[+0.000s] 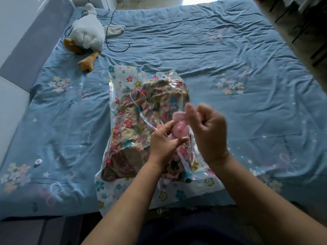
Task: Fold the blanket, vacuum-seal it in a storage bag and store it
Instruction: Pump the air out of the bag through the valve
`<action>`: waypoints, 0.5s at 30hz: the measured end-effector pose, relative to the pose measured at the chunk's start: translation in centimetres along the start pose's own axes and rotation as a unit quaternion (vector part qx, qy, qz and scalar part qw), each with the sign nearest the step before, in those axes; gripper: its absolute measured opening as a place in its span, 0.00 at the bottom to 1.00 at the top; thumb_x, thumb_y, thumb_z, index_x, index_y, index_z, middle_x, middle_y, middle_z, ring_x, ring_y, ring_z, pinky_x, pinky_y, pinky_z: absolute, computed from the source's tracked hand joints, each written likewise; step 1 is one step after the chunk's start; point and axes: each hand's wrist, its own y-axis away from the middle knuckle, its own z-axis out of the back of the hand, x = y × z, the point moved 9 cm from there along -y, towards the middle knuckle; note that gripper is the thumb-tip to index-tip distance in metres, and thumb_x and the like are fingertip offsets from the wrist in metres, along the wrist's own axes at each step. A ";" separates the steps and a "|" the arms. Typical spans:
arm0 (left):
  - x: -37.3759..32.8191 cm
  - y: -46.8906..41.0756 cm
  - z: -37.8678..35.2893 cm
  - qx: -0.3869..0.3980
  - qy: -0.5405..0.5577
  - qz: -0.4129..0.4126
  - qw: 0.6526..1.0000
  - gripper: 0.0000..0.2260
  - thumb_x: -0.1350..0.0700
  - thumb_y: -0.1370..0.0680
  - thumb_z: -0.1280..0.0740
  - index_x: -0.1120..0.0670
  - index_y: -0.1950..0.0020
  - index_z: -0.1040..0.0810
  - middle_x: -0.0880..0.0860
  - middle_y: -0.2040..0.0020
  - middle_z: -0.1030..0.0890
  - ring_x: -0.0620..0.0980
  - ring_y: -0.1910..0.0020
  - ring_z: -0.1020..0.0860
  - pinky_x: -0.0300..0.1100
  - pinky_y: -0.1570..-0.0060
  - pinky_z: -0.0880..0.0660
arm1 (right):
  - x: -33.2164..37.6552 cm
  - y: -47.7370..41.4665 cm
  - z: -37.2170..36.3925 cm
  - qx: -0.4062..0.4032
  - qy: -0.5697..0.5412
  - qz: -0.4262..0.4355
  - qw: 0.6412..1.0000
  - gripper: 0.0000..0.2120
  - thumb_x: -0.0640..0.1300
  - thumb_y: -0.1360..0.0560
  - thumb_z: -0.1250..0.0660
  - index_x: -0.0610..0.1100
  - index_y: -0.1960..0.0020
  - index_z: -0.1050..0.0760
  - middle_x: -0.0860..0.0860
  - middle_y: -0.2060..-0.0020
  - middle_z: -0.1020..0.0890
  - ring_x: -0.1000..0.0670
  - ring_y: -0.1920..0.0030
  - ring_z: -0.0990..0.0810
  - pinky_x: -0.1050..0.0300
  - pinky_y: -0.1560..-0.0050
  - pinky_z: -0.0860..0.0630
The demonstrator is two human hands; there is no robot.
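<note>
Count: one storage bag (123,76), one blanket (134,124), one pink valve (179,132), one pink cap (179,116), two hands.
Other things: one plush goose (86,32), one black cable (129,44), one small white disc (38,162), all on the blue flowered sheet (230,50).
Bag place: centre of the frame, lying flat on the sheet, its near edge at the bed's lower edge.
Bag look: clear plastic with a white border printed with small coloured flowers, crinkled and pulled tight.
Blanket look: brown with pink, teal and yellow flowers, inside the bag, pressed into hard creases (the plastic clings to it).
Valve: right of centre on the bag's top face, round, its cap tipped up just above it.
Left hand (162,145): thumb and fingers curled round the valve's rim.
Right hand (208,131): fingers curled, pinching the cap's edge; motion blur hides the fingertips.
Goose: upper left, the cable beside it.
Disc: lower left, well apart from the bag.
</note>
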 end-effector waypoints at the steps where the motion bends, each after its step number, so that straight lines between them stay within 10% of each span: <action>1: -0.1 0.2 -0.2 0.002 0.006 0.000 1.000 0.24 0.57 0.34 0.20 0.54 0.39 0.20 0.50 0.45 0.15 0.45 0.46 0.17 0.49 0.44 0.20 | -2.8 0.5 -1.1 0.041 0.059 -0.062 0.995 0.26 0.60 0.23 0.36 0.45 0.72 0.38 0.45 0.77 0.27 0.44 0.72 0.25 0.47 0.71 0.30; 6: 0.1 -0.1 0.2 -0.001 0.009 0.001 1.000 0.29 0.55 0.34 0.20 0.55 0.35 0.22 0.52 0.42 0.17 0.46 0.43 0.18 0.49 0.41 0.21 | 0.0 -1.1 0.6 0.027 0.042 -0.024 0.998 0.26 0.55 0.23 0.34 0.41 0.74 0.29 0.53 0.80 0.27 0.54 0.77 0.35 0.57 0.73 0.36; 10: 0.9 -0.2 0.4 -0.009 0.013 0.009 1.000 0.30 0.56 0.35 0.19 0.54 0.34 0.22 0.52 0.42 0.17 0.47 0.43 0.18 0.50 0.42 0.21 | 4.8 -1.8 3.0 -0.083 -0.065 0.079 0.991 0.30 0.53 0.22 0.39 0.28 0.69 0.29 0.35 0.76 0.26 0.39 0.75 0.31 0.49 0.73 0.36; 15: -0.2 0.5 -0.2 0.001 0.026 -0.004 1.000 0.23 0.59 0.33 0.20 0.54 0.40 0.20 0.49 0.45 0.16 0.43 0.45 0.18 0.46 0.42 0.21 | -5.5 1.1 -1.6 0.083 0.105 -0.126 0.983 0.31 0.65 0.25 0.38 0.37 0.69 0.25 0.51 0.76 0.24 0.50 0.73 0.27 0.47 0.67 0.26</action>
